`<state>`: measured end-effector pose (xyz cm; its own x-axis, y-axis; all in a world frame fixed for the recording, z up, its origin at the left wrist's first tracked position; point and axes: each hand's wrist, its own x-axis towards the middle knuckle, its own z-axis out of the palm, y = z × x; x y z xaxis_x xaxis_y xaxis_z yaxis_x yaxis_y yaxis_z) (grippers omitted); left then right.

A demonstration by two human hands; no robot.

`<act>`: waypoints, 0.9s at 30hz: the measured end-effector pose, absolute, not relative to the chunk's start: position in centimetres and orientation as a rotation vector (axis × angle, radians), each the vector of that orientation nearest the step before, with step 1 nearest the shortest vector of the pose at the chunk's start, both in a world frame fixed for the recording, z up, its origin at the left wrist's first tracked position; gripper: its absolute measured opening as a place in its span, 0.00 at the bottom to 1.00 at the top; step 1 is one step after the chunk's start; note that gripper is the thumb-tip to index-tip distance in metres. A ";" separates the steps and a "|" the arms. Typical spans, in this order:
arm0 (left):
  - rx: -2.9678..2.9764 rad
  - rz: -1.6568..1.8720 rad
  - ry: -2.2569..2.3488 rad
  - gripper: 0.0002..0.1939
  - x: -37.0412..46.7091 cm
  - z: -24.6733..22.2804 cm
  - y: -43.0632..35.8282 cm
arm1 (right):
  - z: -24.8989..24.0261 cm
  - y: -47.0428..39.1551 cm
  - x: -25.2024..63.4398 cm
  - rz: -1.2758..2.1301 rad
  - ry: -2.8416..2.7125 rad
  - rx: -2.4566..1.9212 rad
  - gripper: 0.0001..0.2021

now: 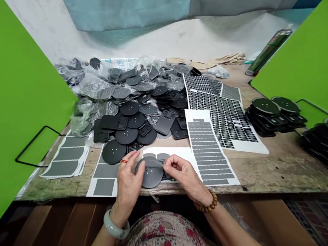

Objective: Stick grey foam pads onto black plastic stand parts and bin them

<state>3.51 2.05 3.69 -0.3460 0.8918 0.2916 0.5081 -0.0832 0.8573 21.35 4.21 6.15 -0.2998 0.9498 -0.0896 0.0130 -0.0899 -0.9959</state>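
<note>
Left hand (pixel 130 177) clamped on round black disc (pixel 151 177), thumb on top; right hand (pixel 181 173) pinching at disc's upper right edge.

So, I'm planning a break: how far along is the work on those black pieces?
Probably well short of finished. The neat stacks at right look done. In hand is one black disc, gripped by the left hand, the right hand with fingers pinched together at its edge. Seemingly left: the loose heap of black pieces, many among clear plastic.
</note>
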 end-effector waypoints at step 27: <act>1.485 1.261 1.695 0.10 0.0 1.0 -0.6 | 5.7 10.2 19.3 1.792 -1.500 -1.373 0.07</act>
<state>0.01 -0.61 1.03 -0.2368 0.9564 0.1708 0.4388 -0.0516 0.8971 19.28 10.18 5.74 -0.4191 0.8112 -0.4078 0.2586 -0.3239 -0.9101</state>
